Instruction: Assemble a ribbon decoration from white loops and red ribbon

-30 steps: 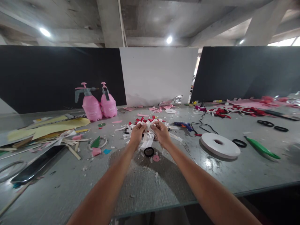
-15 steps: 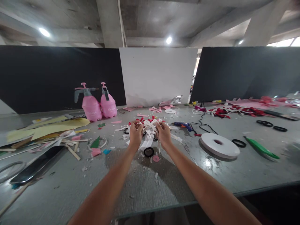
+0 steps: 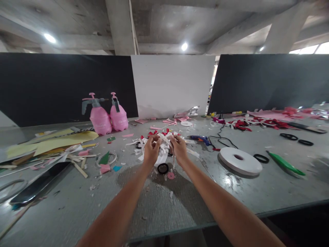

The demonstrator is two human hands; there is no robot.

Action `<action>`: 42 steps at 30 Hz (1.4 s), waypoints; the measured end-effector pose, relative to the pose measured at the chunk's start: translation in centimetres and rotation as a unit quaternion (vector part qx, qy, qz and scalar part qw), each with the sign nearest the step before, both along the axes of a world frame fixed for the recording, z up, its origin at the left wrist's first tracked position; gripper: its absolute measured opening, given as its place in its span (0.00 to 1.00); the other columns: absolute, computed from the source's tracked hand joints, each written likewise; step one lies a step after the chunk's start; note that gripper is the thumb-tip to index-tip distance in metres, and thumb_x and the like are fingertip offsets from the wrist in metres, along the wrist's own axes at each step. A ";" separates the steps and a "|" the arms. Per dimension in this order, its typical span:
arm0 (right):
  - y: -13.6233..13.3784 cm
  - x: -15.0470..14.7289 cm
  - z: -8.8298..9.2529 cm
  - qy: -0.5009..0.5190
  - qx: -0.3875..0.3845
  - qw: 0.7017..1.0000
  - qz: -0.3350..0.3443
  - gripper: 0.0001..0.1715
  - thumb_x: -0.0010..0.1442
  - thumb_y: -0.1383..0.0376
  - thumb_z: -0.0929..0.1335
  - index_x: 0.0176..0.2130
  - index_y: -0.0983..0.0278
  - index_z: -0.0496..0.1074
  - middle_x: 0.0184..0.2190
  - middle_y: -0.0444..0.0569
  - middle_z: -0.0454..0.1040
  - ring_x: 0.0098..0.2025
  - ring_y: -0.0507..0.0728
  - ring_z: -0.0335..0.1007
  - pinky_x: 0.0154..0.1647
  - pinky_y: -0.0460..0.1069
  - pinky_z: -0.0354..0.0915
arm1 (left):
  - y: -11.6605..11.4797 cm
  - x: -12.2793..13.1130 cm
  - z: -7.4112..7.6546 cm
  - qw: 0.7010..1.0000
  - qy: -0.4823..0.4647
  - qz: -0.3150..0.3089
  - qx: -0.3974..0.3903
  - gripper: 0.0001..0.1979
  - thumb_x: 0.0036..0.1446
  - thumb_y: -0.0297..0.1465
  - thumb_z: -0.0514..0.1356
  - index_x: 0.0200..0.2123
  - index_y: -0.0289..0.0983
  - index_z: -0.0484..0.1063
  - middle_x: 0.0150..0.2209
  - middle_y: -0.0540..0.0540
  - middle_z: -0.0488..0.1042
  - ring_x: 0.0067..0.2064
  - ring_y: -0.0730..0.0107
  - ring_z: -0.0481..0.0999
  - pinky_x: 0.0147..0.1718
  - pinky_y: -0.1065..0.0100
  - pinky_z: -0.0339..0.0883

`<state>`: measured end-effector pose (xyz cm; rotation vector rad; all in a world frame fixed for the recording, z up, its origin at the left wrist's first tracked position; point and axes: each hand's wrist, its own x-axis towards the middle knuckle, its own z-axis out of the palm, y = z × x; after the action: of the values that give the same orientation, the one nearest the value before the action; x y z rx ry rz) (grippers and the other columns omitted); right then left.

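A bunch of white and red ribbon strips point(image 3: 163, 146) lies mid-table between my two hands. My left hand point(image 3: 152, 148) pinches white ribbon at its left side, fingers bent. On the other side my right hand point(image 3: 178, 147) is closed on the ribbon too, its fingertips partly hidden. Just below the bunch lies a black ring point(image 3: 162, 168), with a small pink disc point(image 3: 170, 175) beside it. To the right of my right hand is a blue glue gun point(image 3: 200, 139) with a black cord.
A white ribbon roll point(image 3: 240, 161), black rings point(image 3: 261, 158) and a green tool point(image 3: 285, 164) lie to the right. Pink spray bottles point(image 3: 100, 120) stand back left, near yellow sheets point(image 3: 64, 141). A dark phone-like slab point(image 3: 39, 183) lies at left. Scraps litter the table.
My left hand has moved slightly right and inward over the ribbon bunch. The right hand stays nearly in place, still on the ribbon. The view has tilted a little.
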<state>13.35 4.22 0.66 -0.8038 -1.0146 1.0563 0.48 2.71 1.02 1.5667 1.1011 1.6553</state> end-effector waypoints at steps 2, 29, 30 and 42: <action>0.1 0.0 0.0 -0.007 0.007 1.000 0.003 0.21 0.49 0.47 0.70 0.28 0.62 0.69 0.16 0.38 0.61 0.17 0.48 0.53 0.18 0.45 0.50 | 0.1 0.0 -0.2 1.000 0.018 -0.019 0.010 0.12 0.59 0.41 0.57 0.37 0.38 0.69 0.30 0.51 0.68 0.22 0.79 0.61 0.21 0.74 0.56; 0.3 0.6 -0.9 -0.184 0.060 0.980 0.036 0.22 0.52 0.47 0.68 0.27 0.63 0.66 0.15 0.37 0.57 0.17 0.47 0.48 0.18 0.44 0.46 | 0.0 0.6 -0.1 0.991 -0.058 -0.104 -0.063 0.33 0.59 0.50 0.55 0.63 0.42 0.58 0.29 0.51 0.68 0.23 0.77 0.62 0.19 0.75 0.55; 0.3 0.6 -1.0 -0.193 0.062 0.978 0.040 0.21 0.52 0.48 0.68 0.28 0.64 0.66 0.15 0.37 0.57 0.18 0.47 0.48 0.18 0.44 0.45 | 0.1 0.5 -0.1 0.993 -0.054 -0.088 -0.057 0.32 0.60 0.49 0.54 0.63 0.41 0.59 0.25 0.54 0.63 0.21 0.77 0.59 0.19 0.75 0.53; 0.6 1.0 -1.5 -0.220 0.074 0.971 -0.050 0.13 0.55 0.55 0.66 0.30 0.63 0.66 0.15 0.36 0.57 0.17 0.48 0.50 0.19 0.44 0.46 | 0.5 1.0 -1.4 0.997 0.036 -0.055 -0.028 0.20 0.56 0.39 0.60 0.52 0.39 0.71 0.27 0.52 0.68 0.24 0.75 0.62 0.25 0.73 0.58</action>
<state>14.38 4.87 -0.80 -0.9780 -1.3940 0.7180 1.47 3.20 -0.38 1.6313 1.0683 1.4947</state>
